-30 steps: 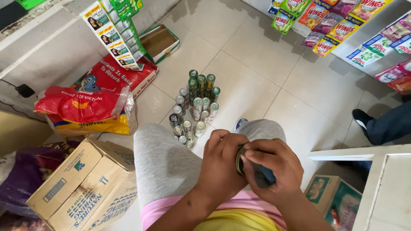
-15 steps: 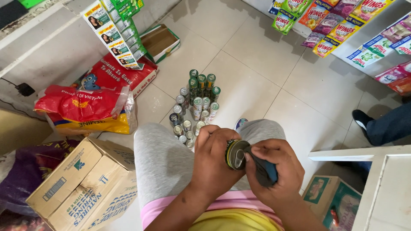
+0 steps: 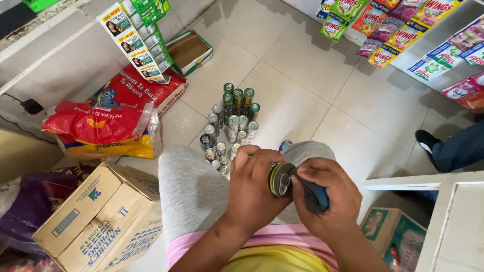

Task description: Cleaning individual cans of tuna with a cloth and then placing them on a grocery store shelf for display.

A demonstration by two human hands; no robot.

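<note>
The can [image 3: 280,179] had swung round in the seated person's lap: half a second earlier its pull-tab top was only partly turned toward the camera, and by this moment the lid faced up and out more squarely, held a little farther to the right. The left hand [image 3: 254,184] kept its grip clamped round the can's body, fingers wrapped over the near side. The right hand [image 3: 325,194] stayed closed on a dark blue tool [image 3: 317,197] (a marker or a stamping device; its tip was hidden), pressed against the can's rim. Judging from the change, the can was being turned so that its end met the tool, which suggested one can in a series was being worked on.

On the tiled floor [image 3: 302,85], just beyond the grey-clad knees [image 3: 196,186], stood a tight cluster of similar cans [image 3: 229,126], upright and touching. A cardboard box [image 3: 96,221] sat at the person's left, with red and yellow sacks [image 3: 101,131] behind it. Another person's dark shoe [image 3: 428,141] showed at the right edge.
</note>
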